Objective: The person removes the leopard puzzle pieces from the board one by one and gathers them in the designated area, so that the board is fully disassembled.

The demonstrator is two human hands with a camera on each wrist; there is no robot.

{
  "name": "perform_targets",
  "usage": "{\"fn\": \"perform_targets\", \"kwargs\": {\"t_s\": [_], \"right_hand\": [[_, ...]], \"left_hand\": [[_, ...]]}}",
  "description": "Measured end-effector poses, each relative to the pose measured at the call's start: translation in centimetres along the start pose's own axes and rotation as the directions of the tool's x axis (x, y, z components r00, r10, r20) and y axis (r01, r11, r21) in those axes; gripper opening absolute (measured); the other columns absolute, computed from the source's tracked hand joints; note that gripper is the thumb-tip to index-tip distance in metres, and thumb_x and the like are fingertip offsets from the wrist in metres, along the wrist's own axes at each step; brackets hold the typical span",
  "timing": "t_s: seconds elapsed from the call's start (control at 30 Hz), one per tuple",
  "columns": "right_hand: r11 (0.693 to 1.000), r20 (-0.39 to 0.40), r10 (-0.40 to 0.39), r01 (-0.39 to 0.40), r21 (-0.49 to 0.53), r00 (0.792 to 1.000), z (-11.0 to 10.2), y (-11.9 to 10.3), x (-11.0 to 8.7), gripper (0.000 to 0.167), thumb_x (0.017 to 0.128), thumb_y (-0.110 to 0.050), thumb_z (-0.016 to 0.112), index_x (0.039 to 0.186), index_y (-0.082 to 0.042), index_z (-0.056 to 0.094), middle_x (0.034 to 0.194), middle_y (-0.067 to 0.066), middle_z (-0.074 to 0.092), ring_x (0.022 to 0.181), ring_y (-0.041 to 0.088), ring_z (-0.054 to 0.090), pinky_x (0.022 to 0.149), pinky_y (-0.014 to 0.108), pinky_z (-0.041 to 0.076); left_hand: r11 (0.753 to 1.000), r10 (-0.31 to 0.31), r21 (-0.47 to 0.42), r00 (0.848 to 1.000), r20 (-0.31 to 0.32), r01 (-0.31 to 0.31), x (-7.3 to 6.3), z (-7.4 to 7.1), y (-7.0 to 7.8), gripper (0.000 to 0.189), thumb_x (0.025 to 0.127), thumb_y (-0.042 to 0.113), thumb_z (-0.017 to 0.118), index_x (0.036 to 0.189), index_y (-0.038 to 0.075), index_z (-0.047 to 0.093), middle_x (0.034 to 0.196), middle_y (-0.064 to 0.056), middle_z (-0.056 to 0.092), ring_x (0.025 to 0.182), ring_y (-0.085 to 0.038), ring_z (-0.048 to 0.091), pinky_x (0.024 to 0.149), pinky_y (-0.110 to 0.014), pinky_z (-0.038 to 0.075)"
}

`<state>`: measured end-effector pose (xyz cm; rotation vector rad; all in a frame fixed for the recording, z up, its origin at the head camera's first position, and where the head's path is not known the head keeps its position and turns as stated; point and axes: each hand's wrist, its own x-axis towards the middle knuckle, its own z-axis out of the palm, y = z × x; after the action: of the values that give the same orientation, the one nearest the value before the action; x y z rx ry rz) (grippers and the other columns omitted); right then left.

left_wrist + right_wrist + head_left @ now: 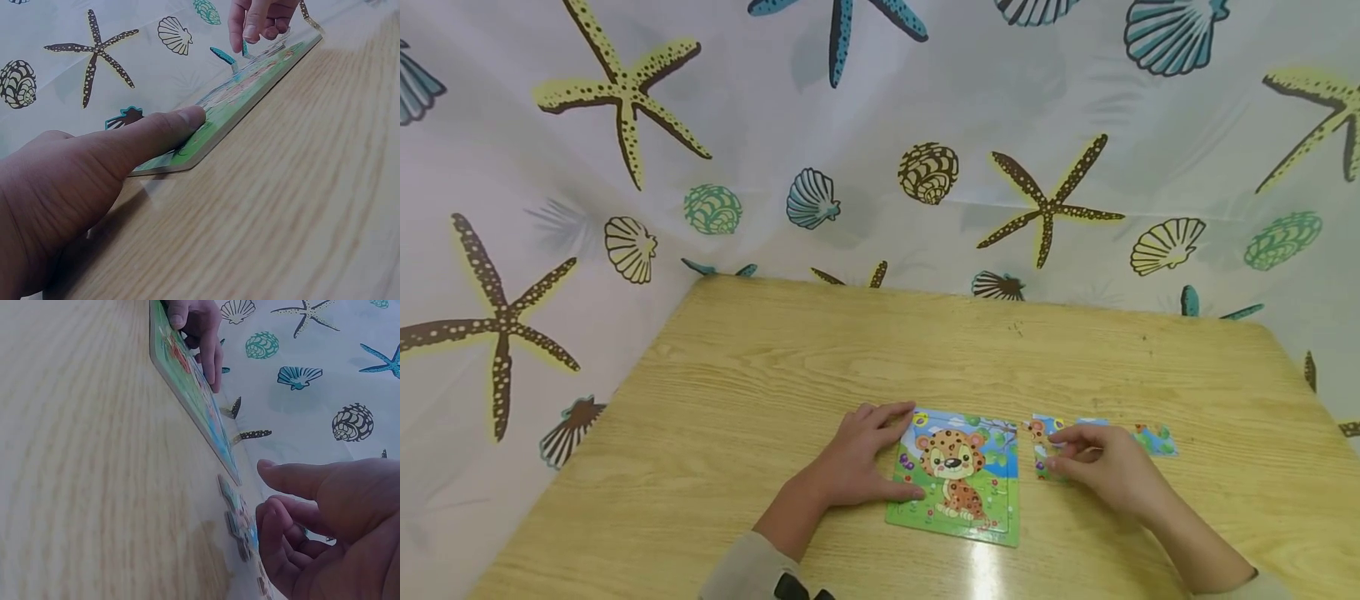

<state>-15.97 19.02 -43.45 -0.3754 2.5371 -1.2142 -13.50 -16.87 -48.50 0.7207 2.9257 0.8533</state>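
A square jigsaw board [955,522] with a spotted leopard cub on grass lies flat on the table. My left hand [859,462] spans its left side, the thumb resting on the face and the index fingertip at the far-left corner. In the left wrist view the straight thumb [169,128] presses near the board's edge. My right hand [1112,468] is over loose jigsaw pieces [1041,450] right of the board. In the right wrist view, thumb and index finger stand apart with nothing between them, other fingers loosely curled. The hand covers part of the pieces.
More jigsaw pieces [1159,440] lie in a row to the right, just beyond my right hand. The wood-grain table [820,350] meets a hanging cloth [880,167] printed with starfish and shells at the back and sides.
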Motion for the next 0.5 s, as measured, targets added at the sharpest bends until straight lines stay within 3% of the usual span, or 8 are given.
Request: {"fn": "perform_targets", "kwargs": {"t_s": [0.3, 0.5], "right_hand": [[0.975, 0.141, -0.015, -0.016, 0.221, 0.990, 0.8, -1.5, 0.5, 0.046, 0.090, -0.025, 0.076, 0.121, 0.007, 0.066, 0.095, 0.011, 0.064, 0.086, 0.020, 0.072, 0.073, 0.031, 0.060], [0.966, 0.216, -0.054, -0.004, 0.259, 0.975, 1.8, -2.5, 0.9, 0.042, 0.093, -0.021, 0.072, 0.122, 0.009, 0.065, 0.096, 0.012, 0.066, 0.087, 0.022, 0.070, 0.074, 0.033, 0.060]], "left_hand": [[1.000, 0.009, 0.002, 1.000, -0.004, -0.009, 0.1, -0.1, 0.1, 0.107, 0.073, 0.066, 0.078, 0.155, 0.013, 0.035, 0.162, 0.003, 0.034, 0.132, -0.021, 0.040, 0.108, -0.048, 0.031], [1.000, 0.003, -0.006, 1.000, -0.004, -0.003, 0.1, 0.0, 0.1, 0.106, 0.072, 0.066, 0.078, 0.154, 0.013, 0.036, 0.161, 0.002, 0.035, 0.135, -0.023, 0.040, 0.110, -0.051, 0.030]]}}
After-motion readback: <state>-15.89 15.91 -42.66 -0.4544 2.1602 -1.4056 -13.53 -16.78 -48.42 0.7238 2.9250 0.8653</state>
